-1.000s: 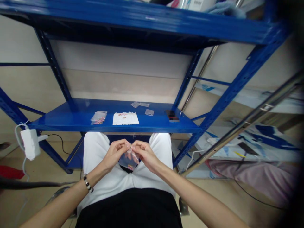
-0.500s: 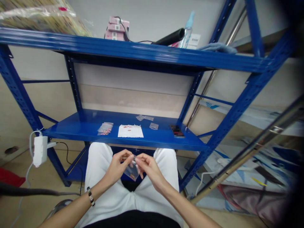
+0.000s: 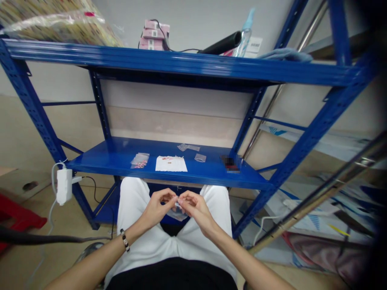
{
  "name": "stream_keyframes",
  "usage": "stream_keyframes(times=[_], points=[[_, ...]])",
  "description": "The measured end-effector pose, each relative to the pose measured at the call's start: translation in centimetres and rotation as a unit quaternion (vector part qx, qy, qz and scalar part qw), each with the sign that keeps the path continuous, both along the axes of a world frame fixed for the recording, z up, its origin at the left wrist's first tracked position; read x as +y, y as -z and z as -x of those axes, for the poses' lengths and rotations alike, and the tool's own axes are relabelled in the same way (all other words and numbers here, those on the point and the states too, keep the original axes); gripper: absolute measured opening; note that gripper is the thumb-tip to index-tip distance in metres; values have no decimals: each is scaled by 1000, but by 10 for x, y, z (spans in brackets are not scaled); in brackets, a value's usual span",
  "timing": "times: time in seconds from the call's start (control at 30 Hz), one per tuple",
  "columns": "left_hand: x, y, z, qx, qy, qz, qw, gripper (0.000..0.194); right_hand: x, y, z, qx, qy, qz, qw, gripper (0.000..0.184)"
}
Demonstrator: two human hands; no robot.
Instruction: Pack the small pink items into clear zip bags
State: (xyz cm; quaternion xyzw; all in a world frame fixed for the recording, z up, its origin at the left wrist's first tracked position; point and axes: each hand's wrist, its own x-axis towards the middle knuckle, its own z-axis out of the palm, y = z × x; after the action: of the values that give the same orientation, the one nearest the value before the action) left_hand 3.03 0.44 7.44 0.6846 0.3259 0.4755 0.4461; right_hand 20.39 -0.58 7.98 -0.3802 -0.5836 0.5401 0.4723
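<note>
My left hand [image 3: 159,206] and my right hand [image 3: 194,208] meet over my lap, fingers pinched on the top edge of a small clear plastic bag [image 3: 177,213]. The bag hangs between my knees, just below the front edge of the lower blue shelf [image 3: 115,159]. On that shelf lie a white sheet [image 3: 171,164] with a few small red pieces on it, a clear bag of pink pieces [image 3: 140,160] to its left, and empty clear bags [image 3: 200,158] behind and to its right.
A dark small object [image 3: 231,164] lies at the shelf's right end. A white power adapter [image 3: 64,186] hangs off the left post. The upper shelf [image 3: 181,66] carries pink boxes [image 3: 155,35], a black tube, a bottle and a cloth. Metal rails [image 3: 320,193] slant at right.
The view has tilted upward, bringing the upper shelf and its items into sight. Both hands keep pinching the small bag, whose top edges are now drawn closer together.
</note>
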Motion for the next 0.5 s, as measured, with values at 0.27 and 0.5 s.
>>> stream_keyframes(times=[0.27, 0.5], points=[[3, -1, 6, 21, -9, -6, 1000, 25, 6, 13, -1, -6, 21, 7, 1000, 30], [8, -18, 13, 84, -81, -100, 988, 25, 60, -23, -24, -109, -36, -71, 991, 25]])
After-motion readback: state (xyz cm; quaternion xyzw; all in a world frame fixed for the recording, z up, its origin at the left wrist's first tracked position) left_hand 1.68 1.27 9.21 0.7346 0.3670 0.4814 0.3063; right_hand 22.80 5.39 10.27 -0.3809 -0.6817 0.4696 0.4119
